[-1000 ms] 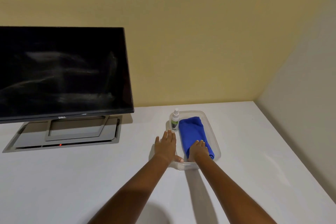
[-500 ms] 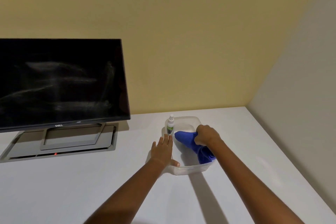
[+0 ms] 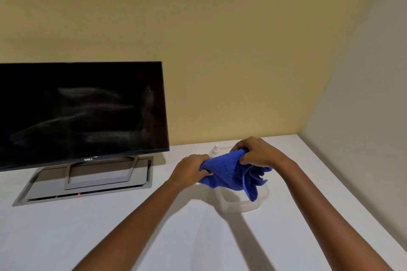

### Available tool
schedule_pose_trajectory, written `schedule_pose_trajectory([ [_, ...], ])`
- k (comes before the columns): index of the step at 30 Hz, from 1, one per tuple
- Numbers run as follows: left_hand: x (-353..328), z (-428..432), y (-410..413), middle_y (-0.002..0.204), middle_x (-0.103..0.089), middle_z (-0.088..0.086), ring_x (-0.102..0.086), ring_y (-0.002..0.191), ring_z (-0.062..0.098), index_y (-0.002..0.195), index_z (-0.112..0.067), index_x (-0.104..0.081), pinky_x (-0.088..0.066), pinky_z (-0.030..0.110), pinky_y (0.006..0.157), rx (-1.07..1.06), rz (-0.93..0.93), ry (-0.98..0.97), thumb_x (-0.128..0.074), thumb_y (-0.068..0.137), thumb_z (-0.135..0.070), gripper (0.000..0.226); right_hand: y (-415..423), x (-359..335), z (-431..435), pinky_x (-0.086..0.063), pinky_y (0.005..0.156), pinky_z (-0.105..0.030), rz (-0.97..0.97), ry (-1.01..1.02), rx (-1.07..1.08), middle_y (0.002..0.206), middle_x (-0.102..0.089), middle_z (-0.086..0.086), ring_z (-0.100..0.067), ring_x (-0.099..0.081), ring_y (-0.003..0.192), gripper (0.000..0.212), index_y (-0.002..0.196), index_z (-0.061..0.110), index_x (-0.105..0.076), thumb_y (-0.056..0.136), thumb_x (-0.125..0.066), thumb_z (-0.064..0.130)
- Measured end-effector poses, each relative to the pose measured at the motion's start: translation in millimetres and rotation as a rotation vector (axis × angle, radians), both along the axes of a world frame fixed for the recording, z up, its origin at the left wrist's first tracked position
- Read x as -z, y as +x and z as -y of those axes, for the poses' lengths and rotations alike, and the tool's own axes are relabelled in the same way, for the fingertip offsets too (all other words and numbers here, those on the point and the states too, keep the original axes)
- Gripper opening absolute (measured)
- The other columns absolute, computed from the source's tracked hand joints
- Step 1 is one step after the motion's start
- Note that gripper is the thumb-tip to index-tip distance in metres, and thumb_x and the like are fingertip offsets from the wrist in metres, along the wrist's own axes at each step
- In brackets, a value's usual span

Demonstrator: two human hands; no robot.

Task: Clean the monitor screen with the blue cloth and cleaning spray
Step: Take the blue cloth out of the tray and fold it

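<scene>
Right now both hands are closed on the blue cloth (image 3: 229, 171), which hangs in the air just above the clear tray (image 3: 240, 205): the left hand (image 3: 192, 168) pinches one bunched corner on the side of the tray nearer the monitor (image 3: 81, 114), and the right hand (image 3: 256, 153) grips the opposite edge above the tray's far half, fingers curled tightly into the fabric. Between them the cloth is stretched into a short band, while loose folds droop from under the right hand down toward the tray's near wall. The cleaning spray (image 3: 215, 149) stands upright at the tray's far corner, mostly hidden behind the cloth, with only its white top showing. To the left of the tray, well apart from it, the monitor stands on its grey base, its dark screen marked with pale smears. The cloth looks light, soft and limp, so it will sag and fold wherever it is not held; taking it by the edges or corners, as here, should open it out, and wadding it into a flat pad in one palm would probably suit wiping better. The bottle looks small and light, easy to tip, and is best taken round its body.
</scene>
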State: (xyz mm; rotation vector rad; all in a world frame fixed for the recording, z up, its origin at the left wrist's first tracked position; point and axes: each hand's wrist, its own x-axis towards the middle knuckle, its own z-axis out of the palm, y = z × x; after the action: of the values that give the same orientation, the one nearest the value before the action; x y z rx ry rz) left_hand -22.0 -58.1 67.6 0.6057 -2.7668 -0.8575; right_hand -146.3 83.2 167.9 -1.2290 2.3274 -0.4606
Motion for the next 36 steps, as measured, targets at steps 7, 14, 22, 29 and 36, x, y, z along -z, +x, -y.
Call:
schedule_pose_trajectory([
  [7, -26.3, 46.0, 59.7, 0.083, -0.062, 0.005, -0.057, 0.080, 0.021, 0.088, -0.012, -0.059, -0.046, 0.037, 0.075, 0.059, 0.080, 0.134, -0.053, 0.088, -0.036, 0.025, 48.3, 33.1, 18.0, -0.042, 0.100, -0.033, 0.130, -0.077, -0.001, 0.135, -0.048, 0.001, -0.018, -0.050, 0.120, 0.058, 0.135, 0.036, -0.037, 0.082, -0.058, 0.025],
  [14, -33.2, 80.6, 123.0, 0.063, -0.047, -0.002, -0.046, 0.059, 0.009, 0.071, -0.016, -0.050, -0.041, 0.020, 0.063, 0.067, 0.180, 0.299, -0.049, 0.090, -0.040, 0.031, 121.5, 107.6, 58.0, -0.038, 0.105, -0.042, 0.088, -0.059, -0.121, 0.143, -0.038, 0.004, -0.019, -0.040, 0.128, 0.098, 0.145, 0.030, -0.013, 0.067, -0.070, 0.049],
  [22, -9.2, 128.0, 195.9, 0.078, -0.052, -0.007, -0.052, 0.074, 0.011, 0.085, -0.021, -0.054, -0.042, 0.019, 0.066, 0.074, 0.397, 0.213, -0.056, 0.086, -0.040, 0.019, 148.9, 124.7, 86.7, -0.042, 0.075, -0.026, 0.136, -0.060, -0.184, 0.099, -0.061, -0.001, -0.022, -0.056, 0.090, 0.028, 0.112, 0.015, -0.054, 0.086, -0.059, 0.024],
  [29, 33.8, 129.5, 223.0, 0.115, -0.061, 0.007, -0.056, 0.100, 0.024, 0.110, -0.013, -0.051, -0.043, 0.033, 0.083, -0.043, 0.445, -0.185, -0.048, 0.090, -0.029, 0.027, 166.4, 133.3, 114.8, -0.038, 0.077, -0.028, -0.087, 0.224, -0.269, 0.114, -0.061, -0.010, -0.022, -0.054, 0.096, 0.028, 0.110, 0.010, -0.058, 0.082, -0.056, 0.017],
  [36, 74.8, 112.4, 226.8, 0.116, -0.057, 0.011, -0.057, 0.101, 0.024, 0.118, -0.010, -0.043, -0.043, 0.028, 0.083, -0.173, 0.251, -0.367, -0.045, 0.089, -0.010, 0.028, 189.9, 178.7, 121.8, -0.048, 0.045, -0.029, -0.750, -0.083, -0.143, 0.063, -0.064, -0.005, -0.019, -0.058, 0.049, 0.071, 0.080, 0.013, -0.050, 0.020, -0.089, 0.014],
])
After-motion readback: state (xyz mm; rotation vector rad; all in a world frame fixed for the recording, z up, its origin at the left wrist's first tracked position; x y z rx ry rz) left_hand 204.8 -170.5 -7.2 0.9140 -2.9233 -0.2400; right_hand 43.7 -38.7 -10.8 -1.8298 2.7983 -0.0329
